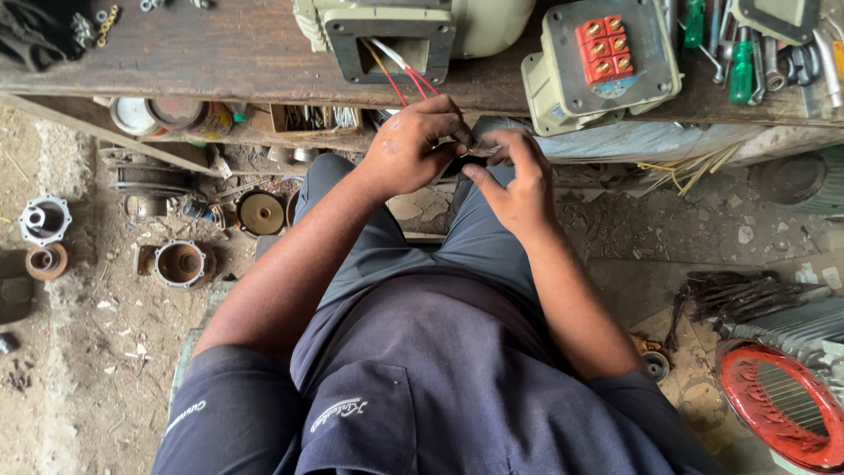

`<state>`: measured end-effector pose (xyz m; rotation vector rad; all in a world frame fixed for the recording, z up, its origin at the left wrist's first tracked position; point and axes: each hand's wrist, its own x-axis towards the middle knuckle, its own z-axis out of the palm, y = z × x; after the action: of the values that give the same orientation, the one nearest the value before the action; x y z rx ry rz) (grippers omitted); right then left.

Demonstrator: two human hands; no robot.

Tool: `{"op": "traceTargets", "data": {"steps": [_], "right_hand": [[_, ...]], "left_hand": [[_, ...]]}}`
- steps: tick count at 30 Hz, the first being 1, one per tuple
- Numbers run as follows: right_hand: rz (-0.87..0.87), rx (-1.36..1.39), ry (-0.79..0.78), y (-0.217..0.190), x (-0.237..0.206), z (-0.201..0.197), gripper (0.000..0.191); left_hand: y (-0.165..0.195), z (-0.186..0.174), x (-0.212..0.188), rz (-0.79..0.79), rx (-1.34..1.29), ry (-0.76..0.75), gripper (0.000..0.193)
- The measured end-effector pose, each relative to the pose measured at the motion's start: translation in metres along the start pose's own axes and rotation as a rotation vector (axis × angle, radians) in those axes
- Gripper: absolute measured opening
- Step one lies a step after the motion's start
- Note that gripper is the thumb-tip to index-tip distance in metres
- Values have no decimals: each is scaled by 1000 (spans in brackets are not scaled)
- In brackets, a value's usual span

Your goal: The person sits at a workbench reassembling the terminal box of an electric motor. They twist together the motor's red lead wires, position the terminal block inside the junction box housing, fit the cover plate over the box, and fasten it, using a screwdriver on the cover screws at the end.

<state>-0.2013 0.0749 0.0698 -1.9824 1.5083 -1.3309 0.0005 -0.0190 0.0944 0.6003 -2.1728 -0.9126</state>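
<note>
Head view: left hand (pixel 406 149) pinching red and white wires (pixel 400 70) below the motor housing (pixel 391 31); right hand (pixel 519 180), fingers curled together, steadying their ends; terminal block (pixel 605 48) right of housing.

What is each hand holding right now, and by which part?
The left hand pinches the free ends of the red and white wires from the motor's terminal opening. The right hand's fingertips meet there; its hold is unclear.

A small open cardboard box (pixel 308 118) sat under the bench edge, brown, rectangular, metal parts inside. Left of it lay a round tin (pixel 134 115) with a white face and a dark rim. A partly blue sticker (pixel 613 87) sat below the red block on the grey cover. No screens or signs showed.
</note>
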Motion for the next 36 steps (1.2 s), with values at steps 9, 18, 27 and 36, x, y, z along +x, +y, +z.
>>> {"op": "traceTargets", "data": {"steps": [9,18,27,36], "right_hand": [[-148,-268,0,-23,13,-5,13],[-223,-322,13,-5,3,2,11],[487,654,-23,17,0,28,5],[-117,-360,-8,-24,11,6,11]], "left_hand": [[0,3,1,14,3,0,14],[5,-1,2,5,19,-13,12],[8,-5,1,49,95,-14,13],[4,-1,1,8,52,-7,9]]}}
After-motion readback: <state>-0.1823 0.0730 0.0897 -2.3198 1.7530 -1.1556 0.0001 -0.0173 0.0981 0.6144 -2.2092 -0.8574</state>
